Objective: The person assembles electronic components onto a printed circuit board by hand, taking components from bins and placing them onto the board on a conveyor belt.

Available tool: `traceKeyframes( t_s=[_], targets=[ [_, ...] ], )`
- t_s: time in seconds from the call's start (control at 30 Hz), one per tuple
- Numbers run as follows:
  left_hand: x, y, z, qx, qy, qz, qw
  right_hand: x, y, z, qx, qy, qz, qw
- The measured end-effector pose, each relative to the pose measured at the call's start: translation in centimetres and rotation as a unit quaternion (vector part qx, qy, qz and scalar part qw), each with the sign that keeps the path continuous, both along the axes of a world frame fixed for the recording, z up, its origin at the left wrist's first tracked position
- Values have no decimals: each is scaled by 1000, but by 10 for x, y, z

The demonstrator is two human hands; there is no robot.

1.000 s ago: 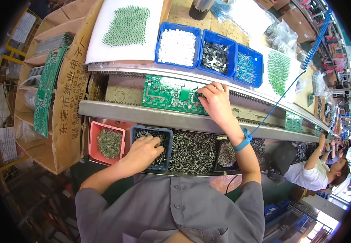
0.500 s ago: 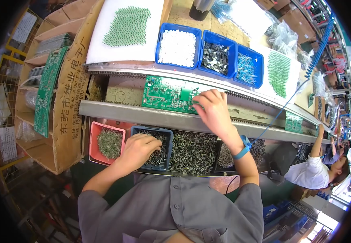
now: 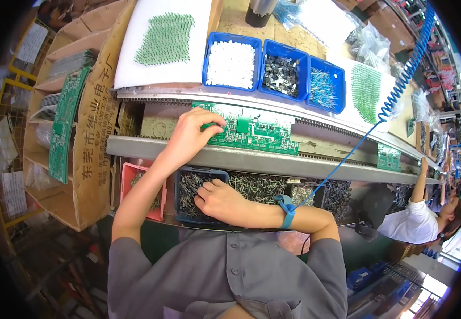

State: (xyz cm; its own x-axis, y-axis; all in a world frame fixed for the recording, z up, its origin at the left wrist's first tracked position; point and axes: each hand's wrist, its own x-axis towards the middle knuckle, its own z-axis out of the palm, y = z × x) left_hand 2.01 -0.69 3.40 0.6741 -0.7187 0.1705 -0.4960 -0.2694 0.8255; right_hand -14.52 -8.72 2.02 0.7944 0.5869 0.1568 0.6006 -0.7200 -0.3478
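Note:
My left hand point(image 3: 195, 132) is over the left part of a green circuit board point(image 3: 273, 134), which lies in the track between two metal rails. Its fingertips are pinched together near the board's surface; any part between them is too small to make out. My right hand point(image 3: 224, 203) reaches into a dark blue bin point(image 3: 177, 198) of small leaded components, fingers curled down among them. What those fingers hold is hidden. A blue wrist strap point(image 3: 288, 213) with a coiled cord is on my right wrist.
A pink bin point(image 3: 124, 186) stands left of the dark blue one, with loose components point(image 3: 260, 183) to the right. Beyond the rail point(image 3: 326, 164) are blue bins point(image 3: 205, 74) of small parts. A divided cardboard box point(image 3: 89, 175) holds boards at left. The strap's cord point(image 3: 342, 162) crosses the rails.
My left hand has gone from the dark blue bin up to the board. My right hand has come off the board and down into that bin. The board sits slightly farther right.

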Motion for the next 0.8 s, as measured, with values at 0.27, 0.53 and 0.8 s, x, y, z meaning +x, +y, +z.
traceKeyframes(
  t_s=[0.27, 0.53, 0.8],
  targets=[
    [12, -21, -22, 22, -51, 4, 998, 2, 2, -8, 1, 12, 25, 1000],
    [10, -26, -31, 5, -61, 20, 998, 2, -5, -3, -4, 10, 10, 1000],
    [8, -29, -36, 1, -75, 24, 997, -1, -3, -1, -30, -13, -21, 999]
  ],
)
